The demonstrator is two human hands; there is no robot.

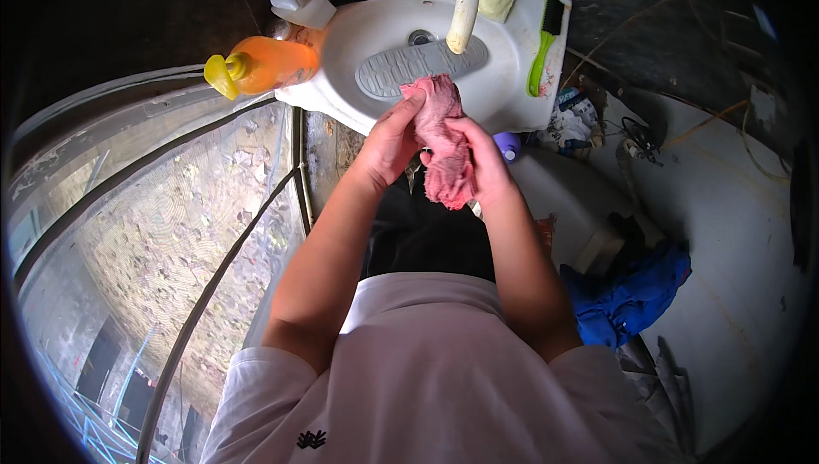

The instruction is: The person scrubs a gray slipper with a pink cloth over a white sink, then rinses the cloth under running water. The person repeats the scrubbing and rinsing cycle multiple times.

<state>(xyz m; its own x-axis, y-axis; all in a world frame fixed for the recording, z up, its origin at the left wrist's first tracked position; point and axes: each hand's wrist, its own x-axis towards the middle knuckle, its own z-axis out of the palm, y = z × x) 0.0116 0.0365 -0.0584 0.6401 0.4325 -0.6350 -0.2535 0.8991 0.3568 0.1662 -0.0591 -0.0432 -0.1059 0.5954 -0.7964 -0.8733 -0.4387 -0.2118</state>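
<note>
A crumpled pink cloth [445, 144] is held between my two hands, just in front of the near rim of a white washbasin [512, 106]. My left hand [395, 138] grips its upper left part, thumb on top. On the cloth's right side, my right hand [480, 150] holds it with the fingers partly behind it. A grey shoe sole or insole [390, 74] with a grooved pattern lies in the basin, below the drain [421, 37]. Above its right part hangs the end of a whitish pipe spout [458, 38].
An orange pump bottle [275, 64] and a white bottle [307, 8] are at the basin's left. A green brush with black bristles [542, 58] lies on its right rim. Blue fabric [640, 297] lies at right; a mesh-covered window [192, 208] is at left.
</note>
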